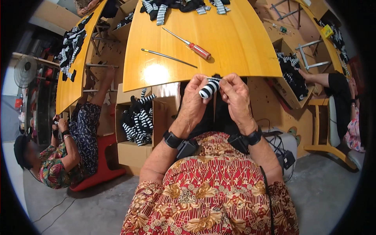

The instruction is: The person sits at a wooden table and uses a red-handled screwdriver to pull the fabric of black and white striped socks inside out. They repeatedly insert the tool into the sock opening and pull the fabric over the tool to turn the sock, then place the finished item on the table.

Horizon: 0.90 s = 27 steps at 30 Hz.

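Between my hands, just off the near edge of the table, is a small black-and-white striped knitted piece [210,88]; whether it is a sock or a glove part I cannot tell. My left hand [194,94] pinches it from the left, with its fingers partly behind the fabric. On the other side my right hand [235,92] grips its upper right edge between thumb and fingertips. A screwdriver [197,49] with a red handle lies on the table beyond my hands. Left of it rests a thin dark metal rod [168,57] with a yellow tip.
The yellow wooden table [243,39] bears a pile of striped knits [176,6] at its far end. A cardboard box [135,154] of knits stands left of my legs, another box [290,94] to the right. A person [58,156] sits at the left table.
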Tool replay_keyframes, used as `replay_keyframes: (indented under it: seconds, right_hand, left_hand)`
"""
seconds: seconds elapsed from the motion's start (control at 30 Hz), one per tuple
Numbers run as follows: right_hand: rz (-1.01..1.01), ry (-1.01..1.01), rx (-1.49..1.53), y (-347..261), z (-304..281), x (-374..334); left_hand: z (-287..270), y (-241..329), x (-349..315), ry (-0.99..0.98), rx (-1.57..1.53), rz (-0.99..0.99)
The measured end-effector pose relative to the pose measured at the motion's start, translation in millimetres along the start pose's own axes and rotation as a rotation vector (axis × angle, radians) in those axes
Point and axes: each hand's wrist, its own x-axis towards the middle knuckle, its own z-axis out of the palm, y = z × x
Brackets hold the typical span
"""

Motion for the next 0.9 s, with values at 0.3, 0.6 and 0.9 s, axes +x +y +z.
replay_keyframes:
  seconds: [0.3,0.6,0.9]
  right_hand:
    - [0.077,-0.088,0.241,-2.1,-0.5,-3.3]
    - [0.162,-0.276,0.023,-5.7,-18.0,-0.8]
    - [-0.024,-0.085,-0.055,2.8,-7.3,2.5]
  left_hand:
    - [5.8,11.1,-10.9,-0.222,-0.106,-0.100]
    - [-1.5,11.2,-11.7,-0.088,0.106,-0.077]
    - [-1.9,1.3,-9.7,-0.167,-0.210,-0.113]
